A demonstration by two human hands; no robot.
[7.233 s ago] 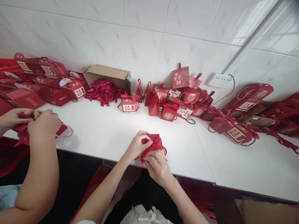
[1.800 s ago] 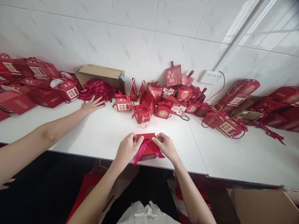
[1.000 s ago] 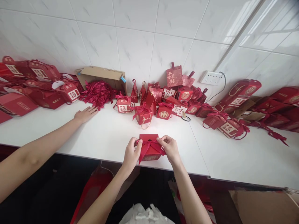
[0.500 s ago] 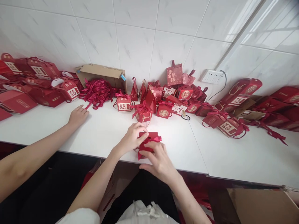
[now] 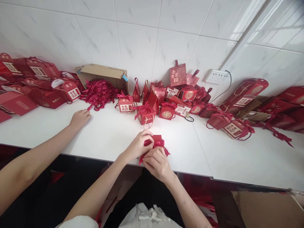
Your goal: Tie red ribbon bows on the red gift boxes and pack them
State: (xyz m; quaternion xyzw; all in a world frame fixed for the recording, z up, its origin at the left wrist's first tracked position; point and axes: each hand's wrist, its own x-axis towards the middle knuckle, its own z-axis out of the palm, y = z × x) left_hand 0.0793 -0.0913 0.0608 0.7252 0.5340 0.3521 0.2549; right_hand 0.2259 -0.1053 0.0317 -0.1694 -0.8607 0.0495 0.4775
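Observation:
A small red box (image 5: pixel 156 138) lies at the front edge of the white table (image 5: pixel 114 136), partly covered by my hands. Across its top runs a dark pink ribbon (image 5: pixel 159 143) with a loop and loose ends. My left hand (image 5: pixel 140 144) pinches the ribbon on the box's left side. My right hand (image 5: pixel 158 161) is closed on the ribbon at the near right side, its fingertips close to the left ones. Just behind stands a finished-looking red box with a bow (image 5: pixel 145 114) and a rope handle.
Another person's hand (image 5: pixel 80 118) rests at the left by a pile of ribbons (image 5: pixel 99 93) before a cardboard box (image 5: pixel 102 71). Red boxes (image 5: pixel 167 111) line the wall. A power strip (image 5: pixel 216 77) hangs there. An open carton (image 5: pixel 268 209) stands below right.
My right hand has closed from spread fingers onto the ribbon and moved nearer my left hand. The left has shifted slightly right. More ribbon shows at the right side of the box.

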